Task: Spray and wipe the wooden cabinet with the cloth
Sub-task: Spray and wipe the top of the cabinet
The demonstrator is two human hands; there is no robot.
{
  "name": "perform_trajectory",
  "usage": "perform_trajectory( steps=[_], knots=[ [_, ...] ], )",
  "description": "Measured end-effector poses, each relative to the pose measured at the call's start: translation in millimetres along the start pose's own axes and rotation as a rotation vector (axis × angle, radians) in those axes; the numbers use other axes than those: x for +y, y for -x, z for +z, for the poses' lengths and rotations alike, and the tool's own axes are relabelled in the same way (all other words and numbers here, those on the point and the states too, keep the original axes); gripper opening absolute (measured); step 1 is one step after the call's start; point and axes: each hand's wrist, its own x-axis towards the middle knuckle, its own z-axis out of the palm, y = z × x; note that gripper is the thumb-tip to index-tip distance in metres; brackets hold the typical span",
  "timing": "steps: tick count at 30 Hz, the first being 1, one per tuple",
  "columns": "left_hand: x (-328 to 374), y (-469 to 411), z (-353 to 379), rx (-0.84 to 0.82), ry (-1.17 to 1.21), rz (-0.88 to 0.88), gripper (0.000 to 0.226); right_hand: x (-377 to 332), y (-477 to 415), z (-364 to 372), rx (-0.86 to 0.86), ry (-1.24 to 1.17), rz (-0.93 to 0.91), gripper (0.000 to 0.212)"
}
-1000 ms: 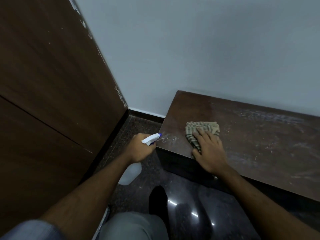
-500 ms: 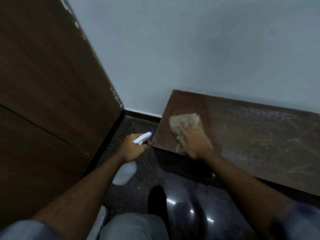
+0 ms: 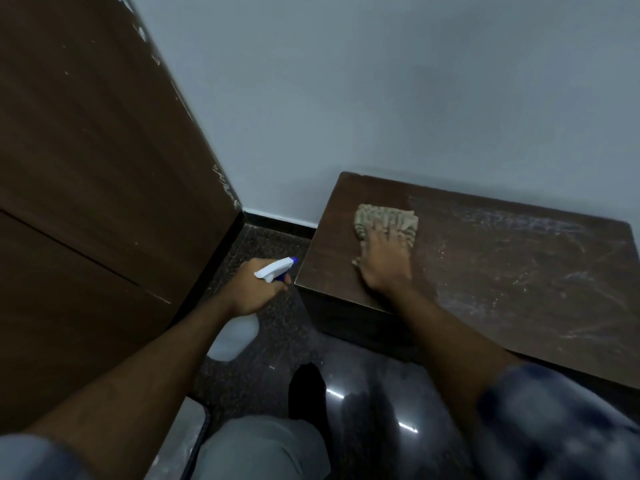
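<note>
A low dark wooden cabinet [image 3: 502, 271] stands against the wall, its top streaked with pale dust and spray marks on the right. A beige striped cloth [image 3: 386, 220] lies on its left part. My right hand [image 3: 384, 265] presses flat on the cloth, fingers stretched forward over it. My left hand [image 3: 252, 289] grips a spray bottle [image 3: 273, 270] by its white and blue trigger head, held over the floor just left of the cabinet's front corner. The bottle's clear body [image 3: 232, 337] hangs below my wrist.
A tall brown wooden door or panel [image 3: 86, 168] fills the left side. The pale wall [image 3: 381, 81] runs behind the cabinet with a dark skirting. The floor [image 3: 273, 341] is dark glossy stone. My knee and dark foot are at the bottom centre.
My right hand has slid the cloth from the cabinet's front left edge toward the back. The left hand and bottle have stayed about where they were.
</note>
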Motion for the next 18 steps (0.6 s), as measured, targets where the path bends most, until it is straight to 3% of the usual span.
perform_trajectory(
  steps=[2, 4, 6, 7, 12, 16, 18],
  knots=[
    [10.1, -0.2, 2.1, 0.014, 0.011, 0.010, 0.012, -35.1, 2.0, 10.1, -0.006, -0.028, -0.023, 0.076],
    [20.9, -0.3, 4.4, 0.020, 0.020, 0.022, 0.012, -59.7, 28.2, 27.4, -0.090, -0.043, -0.308, 0.083],
    [27.0, -2.9, 5.1, 0.014, 0.036, 0.031, 0.022, -43.1, 57.4, 27.2, -0.166, 0.013, -0.578, 0.073],
    [30.4, -4.7, 3.5, 0.009, 0.050, 0.029, 0.023, -23.0, 52.5, 19.5, -0.142, 0.002, -0.609, 0.066],
    [48.8, -22.6, 1.6, -0.035, 0.106, 0.039, 0.016, 39.3, 0.7, -12.8, -0.025, -0.029, -0.081, 0.058],
    [85.5, -55.3, 10.9, -0.058, 0.077, 0.059, 0.017, 30.7, 56.8, 3.5, -0.105, -0.022, -0.288, 0.068],
    [107.4, -74.1, 18.2, -0.079, 0.092, 0.060, 0.017, 56.3, 76.0, 3.4, -0.099, -0.002, -0.269, 0.069]
  ],
)
